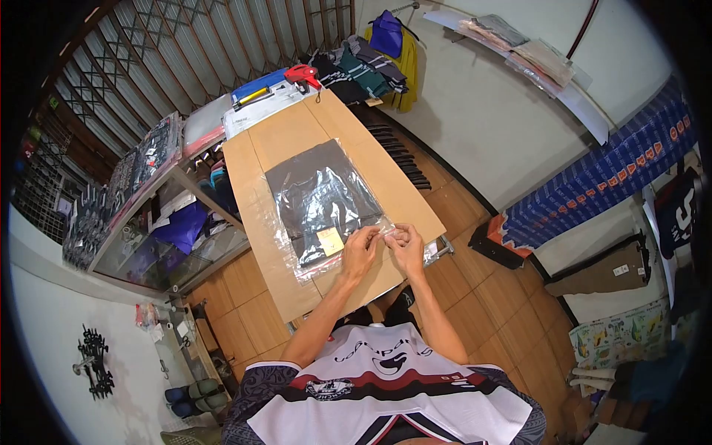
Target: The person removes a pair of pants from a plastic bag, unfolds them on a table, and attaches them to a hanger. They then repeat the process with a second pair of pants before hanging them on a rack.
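A dark folded garment lies in a clear plastic bag on the cardboard-covered table. A small yellow label shows near the bag's lower edge. My left hand and my right hand are close together at the bag's near right corner. The fingers of both are pinched on the clear plastic there. Glare on the plastic hides part of the garment.
At the table's far end are a red tape dispenser and a yellow cutter. A glass display case stands on the left. Folded clothes lie beyond the table, and blue stacked boxes are on the right.
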### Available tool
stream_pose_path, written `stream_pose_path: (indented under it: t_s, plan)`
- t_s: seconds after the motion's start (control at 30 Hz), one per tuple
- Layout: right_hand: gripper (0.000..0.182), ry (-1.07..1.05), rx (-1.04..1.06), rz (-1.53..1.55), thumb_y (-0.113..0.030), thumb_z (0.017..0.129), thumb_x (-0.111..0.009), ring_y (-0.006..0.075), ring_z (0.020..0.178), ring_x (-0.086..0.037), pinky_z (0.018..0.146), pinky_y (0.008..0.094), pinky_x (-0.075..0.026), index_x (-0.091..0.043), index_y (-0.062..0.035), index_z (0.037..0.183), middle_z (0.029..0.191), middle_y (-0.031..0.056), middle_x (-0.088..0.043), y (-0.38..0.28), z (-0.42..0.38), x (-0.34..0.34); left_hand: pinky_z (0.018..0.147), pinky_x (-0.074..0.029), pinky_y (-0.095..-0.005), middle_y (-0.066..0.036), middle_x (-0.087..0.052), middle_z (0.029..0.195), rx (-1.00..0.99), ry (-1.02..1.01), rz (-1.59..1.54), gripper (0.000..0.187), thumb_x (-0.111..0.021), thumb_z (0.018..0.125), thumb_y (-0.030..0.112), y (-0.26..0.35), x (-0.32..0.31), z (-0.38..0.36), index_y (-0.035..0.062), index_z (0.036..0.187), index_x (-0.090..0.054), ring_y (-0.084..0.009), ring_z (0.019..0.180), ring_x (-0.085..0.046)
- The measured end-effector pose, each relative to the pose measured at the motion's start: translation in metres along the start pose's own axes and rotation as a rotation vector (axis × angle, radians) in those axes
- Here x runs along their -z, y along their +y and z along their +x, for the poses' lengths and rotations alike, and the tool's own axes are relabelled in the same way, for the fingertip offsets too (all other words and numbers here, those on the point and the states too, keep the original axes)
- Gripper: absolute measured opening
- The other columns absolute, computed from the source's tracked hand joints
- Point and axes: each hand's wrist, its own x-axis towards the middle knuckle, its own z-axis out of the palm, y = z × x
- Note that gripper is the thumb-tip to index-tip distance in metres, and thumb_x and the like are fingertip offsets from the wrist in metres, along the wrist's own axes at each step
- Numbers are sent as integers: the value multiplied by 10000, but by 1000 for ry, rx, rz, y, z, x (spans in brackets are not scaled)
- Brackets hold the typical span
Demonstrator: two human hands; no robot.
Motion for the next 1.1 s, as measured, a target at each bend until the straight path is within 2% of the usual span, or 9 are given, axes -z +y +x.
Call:
stream_pose_path:
  t_s: [0.17, 0.3, 0.5, 0.57, 0.7, 0.8, 0.9, 1.0, 1.1]
  plan:
    - [287, 8, -51, -23, -60, 912, -734, 142, 785, -724, 680, 256, -543, -621, 56, 1148, 870, 130, -755, -1, -1, -3, 693, -540, -388, -134, -701, 874, -43, 21, 50, 149, -731, 914, 90, -3, -2, -1, 25, 1038, -681, -282, 780, -685]
    - [198, 25, -113, -50, -61, 958, -698, 119, 761, -693, 689, 241, -554, -640, 67, 1096, 870, 97, -742, -5, 0, -3, 715, -543, -386, -136, -699, 888, -51, 4, 45, 168, -737, 910, 95, -4, -2, -2, 17, 1046, -677, -282, 798, -682]
    - [161, 15, -79, -11, -81, 969, -690, 104, 741, -686, 676, 235, -549, -672, 58, 1048, 846, 81, -736, -1, 2, -2, 748, -535, -395, -134, -699, 936, -99, -24, 46, 149, -734, 891, 72, 12, 2, 1, 4, 1018, -697, -294, 829, -672]
    - [154, 22, -61, -50, -89, 969, -690, 101, 718, -685, 658, 238, -552, -683, 53, 1027, 827, 76, -731, 0, 1, -2, 761, -530, -401, -132, -697, 949, -50, -30, 31, 132, -725, 892, 70, 8, 1, 1, 8, 1008, -711, -304, 840, -665]
    - [165, 33, -48, -165, -106, 964, -682, 103, 656, -684, 612, 243, -552, -696, 56, 993, 769, 64, -718, -10, -1, -4, 812, -503, -420, -115, -681, 963, -89, -41, 122, 133, -692, 912, 107, 3, -3, 1, 30, 1019, -711, -319, 899, -644]
    - [216, 17, -60, -245, -170, 941, -683, 159, 617, -704, 595, 309, -534, -720, 37, 990, 732, 116, -724, -18, -1, -4, 800, -492, -425, -109, -664, 938, -99, -30, 156, 114, -679, 917, 117, 7, -6, 4, 38, 994, -709, -324, 894, -632]
    - [225, 39, -54, -323, -182, 945, -660, 202, 609, -702, 599, 348, -531, -722, 30, 989, 709, 131, -711, -20, -2, -6, 777, -479, -428, -106, -649, 916, -102, -17, 190, 87, -670, 919, 116, 7, -7, 5, 47, 961, -700, -323, 874, -624]
    - [234, 60, 22, -406, -194, 941, -646, 256, 619, -701, 617, 386, -532, -718, 27, 968, 705, 153, -703, -11, -1, -7, 754, -468, -433, -106, -639, 905, -139, 15, 217, 68, -663, 921, 111, 5, -8, 4, 52, 942, -689, -320, 857, -618]
    - [237, 15, -34, -384, -201, 933, -637, 316, 660, -709, 643, 415, -535, -710, 24, 934, 728, 183, -706, -18, -2, -6, 746, -467, -434, -110, -637, 906, -133, 67, 239, 63, -664, 919, 104, 5, -8, 4, 50, 946, -683, -320, 856, -616]
